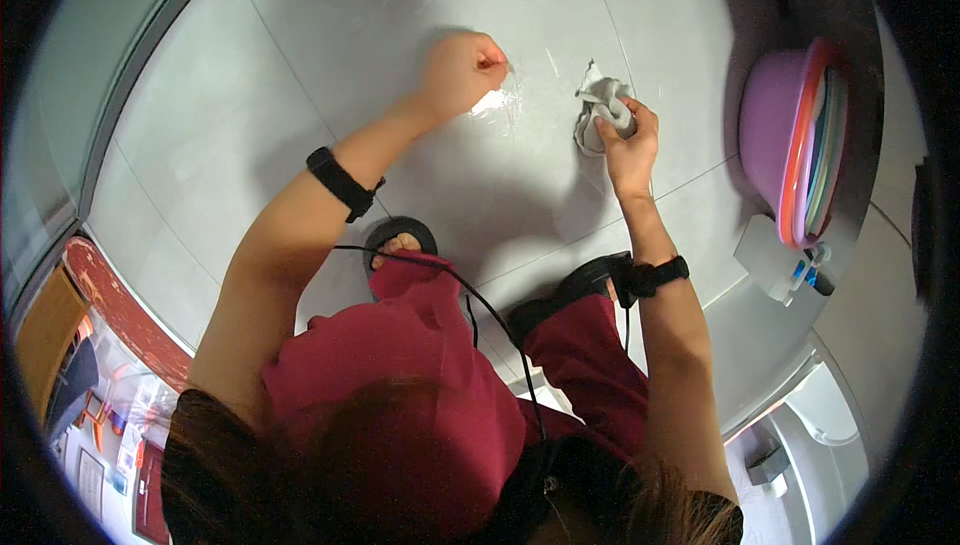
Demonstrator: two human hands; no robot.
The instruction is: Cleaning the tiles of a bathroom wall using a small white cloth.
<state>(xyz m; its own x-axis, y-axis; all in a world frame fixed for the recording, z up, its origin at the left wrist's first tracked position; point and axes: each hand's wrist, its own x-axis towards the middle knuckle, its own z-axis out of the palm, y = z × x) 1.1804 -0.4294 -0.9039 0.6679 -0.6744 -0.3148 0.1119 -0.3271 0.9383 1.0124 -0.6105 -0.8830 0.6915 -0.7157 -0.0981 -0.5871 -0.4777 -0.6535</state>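
Note:
My right hand [632, 153] grips a crumpled grey cloth [598, 113] just over the tiled floor [540, 175]; one loose corner sticks up away from me. To its left, my left hand [460, 73] is closed, thumb and fingertips pinched together close to the floor. Whatever those fingertips hold, if anything, is too small to make out. Between the two hands lies a shiny, wet-looking patch [500, 105] with bright streaks. Each wrist wears a black strap, and a thin black cable [480, 300] runs over my legs.
Pink, red and other coloured basins [775, 135] lean on edge at the right wall, with a small blue-and-white item [806, 273] below. A glass door with a dark frame [120, 65] stands at left, beside a red sill [120, 310]. My black slippers [575, 295] are close by.

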